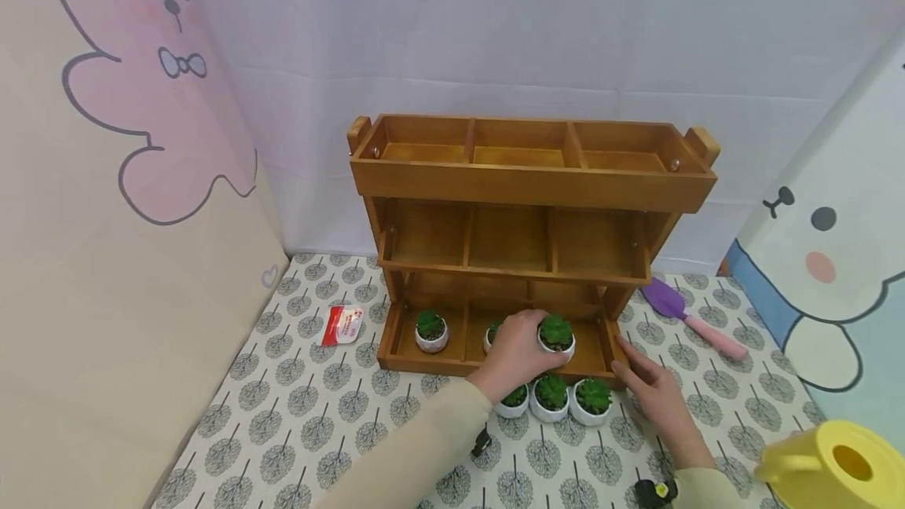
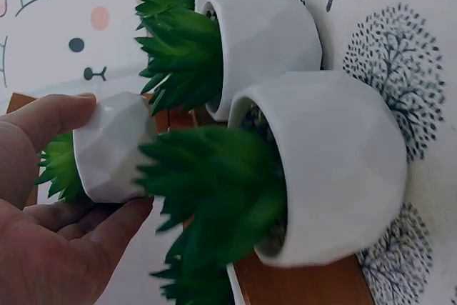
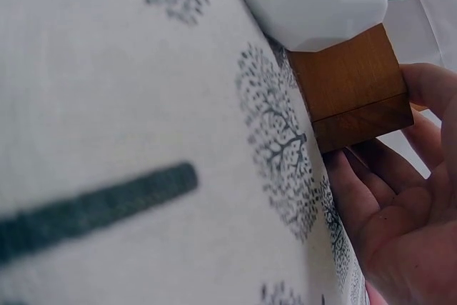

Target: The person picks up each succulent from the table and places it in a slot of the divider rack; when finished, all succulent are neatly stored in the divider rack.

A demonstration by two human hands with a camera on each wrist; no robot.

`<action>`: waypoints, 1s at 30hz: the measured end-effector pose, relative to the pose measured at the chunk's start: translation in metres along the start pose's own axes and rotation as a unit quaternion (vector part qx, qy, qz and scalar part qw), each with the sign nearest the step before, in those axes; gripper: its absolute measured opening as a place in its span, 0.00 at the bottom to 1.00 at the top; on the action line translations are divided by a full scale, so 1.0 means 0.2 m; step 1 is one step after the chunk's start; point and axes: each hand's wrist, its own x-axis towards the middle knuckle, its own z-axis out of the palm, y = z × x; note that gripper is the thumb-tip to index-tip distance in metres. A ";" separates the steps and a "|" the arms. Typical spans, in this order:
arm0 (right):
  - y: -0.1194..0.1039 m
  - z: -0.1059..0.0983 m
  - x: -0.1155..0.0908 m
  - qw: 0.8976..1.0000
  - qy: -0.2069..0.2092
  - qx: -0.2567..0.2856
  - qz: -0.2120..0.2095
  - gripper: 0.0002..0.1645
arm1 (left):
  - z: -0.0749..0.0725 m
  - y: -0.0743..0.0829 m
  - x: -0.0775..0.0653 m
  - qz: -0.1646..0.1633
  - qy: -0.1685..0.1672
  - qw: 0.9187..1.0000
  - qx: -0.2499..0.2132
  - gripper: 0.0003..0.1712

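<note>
My left hand point(image 1: 514, 349) holds a small potted succulent point(image 1: 556, 336) over the right part of the bottom tier of a wooden shelf point(image 1: 533, 185). In the left wrist view its faceted white pot point(image 2: 114, 149) sits between thumb and fingers. My right hand point(image 1: 659, 397) grips the shelf's front right corner point(image 3: 353, 87), with fingers on either side of the wood. Another potted succulent point(image 1: 431, 331) stands in the left bottom compartment; a further one point(image 1: 492, 335) in the middle is partly hidden by my left hand. Three more, the rightmost a potted succulent point(image 1: 591, 402), line up before the shelf.
A purple shovel with a pink handle point(image 1: 714, 338) lies right of the shelf. At the near right stands a yellow watering can point(image 1: 827, 466). A red and white packet point(image 1: 342, 325) lies to the left on the tree-patterned cloth point(image 1: 290, 415).
</note>
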 end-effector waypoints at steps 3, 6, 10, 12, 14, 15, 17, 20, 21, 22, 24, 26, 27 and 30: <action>0.00 0.00 0.00 1.000 0.000 -0.002 0.004 0.41 | 0.05 0.02 0.03 -0.003 -0.007 1.000 0.021 0.30; 0.00 0.00 -0.01 1.000 0.002 -0.007 0.006 0.41 | 0.09 0.04 0.06 -0.006 -0.022 0.999 0.048 0.32; 0.00 0.00 -0.01 1.000 0.002 -0.009 0.007 0.41 | 0.13 0.06 0.09 -0.016 -0.042 0.996 0.079 0.35; 0.01 0.00 -0.01 1.000 0.001 -0.009 0.008 0.41 | 0.15 0.06 0.10 -0.025 -0.048 0.995 0.088 0.37; 0.01 0.00 -0.01 1.000 0.000 -0.006 0.007 0.41 | 0.17 0.06 0.11 -0.033 -0.051 0.994 0.096 0.37; 0.01 0.00 0.00 1.000 0.000 -0.005 0.007 0.41 | 0.18 0.06 0.12 -0.038 -0.052 0.993 0.098 0.38; 0.01 0.00 0.00 1.000 0.000 0.000 0.006 0.41 | 0.19 0.05 0.14 -0.046 -0.052 0.992 0.106 0.38; 0.01 0.00 0.00 1.000 0.001 0.004 0.004 0.41 | 0.21 0.05 0.16 -0.051 -0.051 0.991 0.113 0.37; 0.00 0.00 0.00 1.000 0.001 0.005 0.003 0.41 | 0.22 0.04 0.17 -0.051 -0.050 0.991 0.116 0.36; 0.00 0.00 0.00 1.000 0.001 0.005 0.002 0.41 | 0.22 0.04 0.17 -0.050 -0.049 0.990 0.120 0.35; 0.00 0.00 0.00 1.000 0.001 0.006 -0.001 0.41 | 0.23 0.05 0.19 -0.047 -0.047 0.989 0.131 0.34; -0.01 0.00 0.00 1.000 0.002 0.004 -0.002 0.41 | 0.24 0.05 0.20 -0.045 -0.047 0.987 0.144 0.33; -0.01 0.00 0.00 1.000 0.002 0.003 -0.003 0.41 | 0.25 0.05 0.20 -0.043 -0.047 0.986 0.152 0.33; -0.01 0.00 0.00 1.000 0.003 0.002 -0.006 0.41 | 0.26 0.05 0.21 -0.041 -0.046 0.984 0.166 0.33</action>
